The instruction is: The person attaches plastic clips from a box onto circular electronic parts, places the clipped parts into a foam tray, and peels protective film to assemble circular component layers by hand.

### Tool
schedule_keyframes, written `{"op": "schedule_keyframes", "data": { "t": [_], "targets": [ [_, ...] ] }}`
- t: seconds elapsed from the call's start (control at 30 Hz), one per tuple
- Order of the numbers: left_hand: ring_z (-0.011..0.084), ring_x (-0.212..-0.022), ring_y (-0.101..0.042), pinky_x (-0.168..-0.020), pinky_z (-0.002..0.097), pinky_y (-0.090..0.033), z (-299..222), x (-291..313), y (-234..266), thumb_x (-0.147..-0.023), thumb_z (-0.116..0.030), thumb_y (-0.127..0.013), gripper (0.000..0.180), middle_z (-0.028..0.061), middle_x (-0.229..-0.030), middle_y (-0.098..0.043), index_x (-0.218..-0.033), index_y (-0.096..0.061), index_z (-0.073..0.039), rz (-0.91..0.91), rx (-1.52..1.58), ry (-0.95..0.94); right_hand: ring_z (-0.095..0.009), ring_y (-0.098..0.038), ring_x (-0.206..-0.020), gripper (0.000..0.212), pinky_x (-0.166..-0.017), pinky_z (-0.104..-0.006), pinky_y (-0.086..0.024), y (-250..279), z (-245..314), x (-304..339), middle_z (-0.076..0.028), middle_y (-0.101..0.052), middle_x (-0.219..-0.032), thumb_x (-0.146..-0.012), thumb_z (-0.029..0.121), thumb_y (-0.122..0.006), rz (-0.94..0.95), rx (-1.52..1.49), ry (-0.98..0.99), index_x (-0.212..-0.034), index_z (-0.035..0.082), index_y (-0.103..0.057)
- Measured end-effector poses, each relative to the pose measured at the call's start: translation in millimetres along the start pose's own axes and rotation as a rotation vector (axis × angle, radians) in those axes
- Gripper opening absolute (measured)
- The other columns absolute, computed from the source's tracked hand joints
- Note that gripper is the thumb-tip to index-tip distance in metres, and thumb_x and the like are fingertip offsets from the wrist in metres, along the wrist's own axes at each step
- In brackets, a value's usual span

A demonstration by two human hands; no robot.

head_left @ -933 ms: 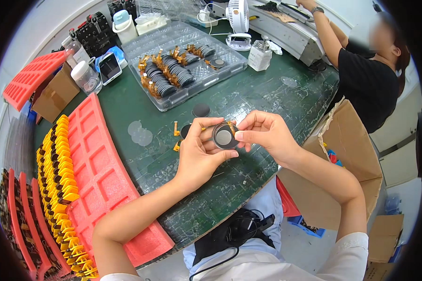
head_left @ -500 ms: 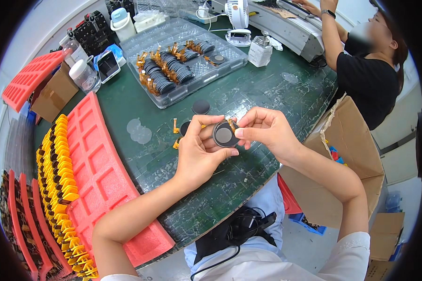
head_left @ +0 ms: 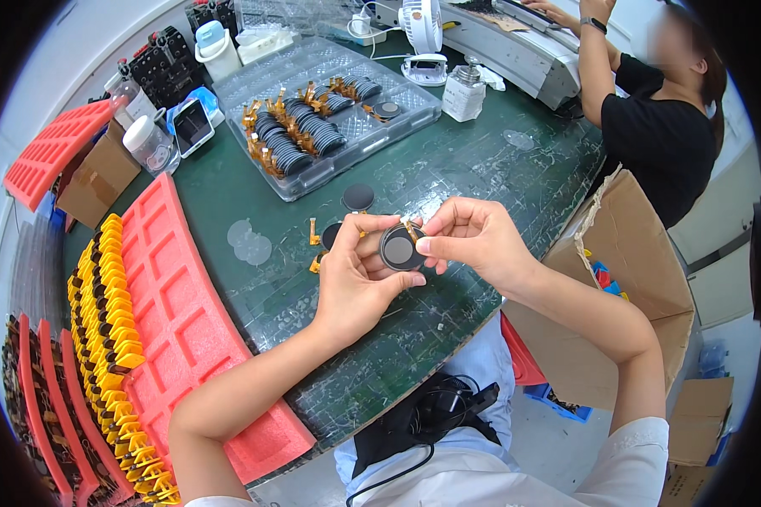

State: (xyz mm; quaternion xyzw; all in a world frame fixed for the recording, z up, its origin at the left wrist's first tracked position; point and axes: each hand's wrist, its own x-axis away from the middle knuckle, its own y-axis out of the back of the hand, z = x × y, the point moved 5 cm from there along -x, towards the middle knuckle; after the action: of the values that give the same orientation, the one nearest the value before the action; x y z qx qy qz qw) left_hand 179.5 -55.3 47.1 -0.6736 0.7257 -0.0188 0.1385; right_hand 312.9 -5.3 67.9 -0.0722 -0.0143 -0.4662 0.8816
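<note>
My left hand (head_left: 355,279) grips a round black display module (head_left: 396,248) by its edge, thumb below and fingers behind. A lighter grey circle shows on the module's face. At its upper right, the thumb and forefinger of my right hand (head_left: 473,241) are closed on the gold flex cable (head_left: 411,228). Just beyond my hands a loose black disc (head_left: 358,198) lies on the green table. Another dark disc (head_left: 331,236), with gold flex pieces near it, is partly hidden by my left hand.
A clear plastic tray (head_left: 309,188) holds rows of similar modules. Red foam trays (head_left: 182,287) and stacked yellow pieces (head_left: 114,329) line the left. A glass bottle (head_left: 463,95) and a white fan (head_left: 421,34) stand behind. A cardboard box (head_left: 634,279) is at right; a co-worker (head_left: 664,135) sits beyond.
The view has shifted slightly. Both hands keep their hold on the module and its cable; the gold cable appears tilted a little differently at the module's rim.
</note>
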Motion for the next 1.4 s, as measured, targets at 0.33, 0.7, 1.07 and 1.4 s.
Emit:
{"op": "schedule_keyframes", "data": {
  "t": [0.33, 0.7, 1.07, 1.4],
  "targets": [
    [0.0206, -0.108, -0.052, -0.086, 0.0312, -0.050, -3, -3, 0, -0.079, 0.016, -0.044, 0.028, 0.0179, -0.120, -0.050, -0.099, -0.043, -0.002, 0.051, 0.157, 0.001, -0.010, -0.055, -0.049, 0.029, -0.042, -0.0281, -0.037, 0, 1, -1, -0.006, -0.050, -0.048, -0.081, 0.024, -0.061, 0.117, 0.766, 0.050, -0.067, 0.000, -0.052],
    [0.0151, -0.087, -0.059, -0.068, 0.0252, -0.050, -6, -14, 19, -0.069, 0.021, -0.039, 0.034, 0.0148, -0.100, -0.060, -0.093, -0.046, -0.002, -0.063, -0.002, -0.099, -0.031, -0.052, -0.045, 0.026, -0.042, -0.0387, -0.039, -35, 6, -9, -0.015, -0.049, -0.050, -0.076, 0.016, -0.057, 0.007, 0.892, 0.721, -0.056, 0.002, -0.049],
    [0.0113, -0.082, -0.052, -0.071, 0.0268, -0.050, -87, -42, 134, -0.081, 0.011, -0.042, 0.029, 0.0061, -0.096, -0.052, -0.105, -0.048, -0.003, -0.561, -0.102, -0.623, -0.027, -0.058, -0.074, 0.019, -0.065, -0.0340, -0.046, -119, 11, -110, -0.011, -0.058, -0.077, -0.080, 0.022, -0.058, 0.308, 1.065, 0.612, -0.087, 0.004, -0.058],
    [0.0139, -0.071, -0.049, -0.066, 0.0281, -0.038, -45, -52, 195, -0.068, 0.001, -0.063, 0.017, 0.0014, -0.071, -0.048, -0.068, -0.050, -0.010, -0.684, 0.655, -0.090, -0.027, -0.056, -0.083, 0.010, -0.070, -0.0371, -0.046, -177, -23, -137, -0.010, -0.056, -0.079, -0.062, 0.005, -0.068, 0.487, 1.191, 0.743, -0.066, 0.004, -0.059]
  ]
}}
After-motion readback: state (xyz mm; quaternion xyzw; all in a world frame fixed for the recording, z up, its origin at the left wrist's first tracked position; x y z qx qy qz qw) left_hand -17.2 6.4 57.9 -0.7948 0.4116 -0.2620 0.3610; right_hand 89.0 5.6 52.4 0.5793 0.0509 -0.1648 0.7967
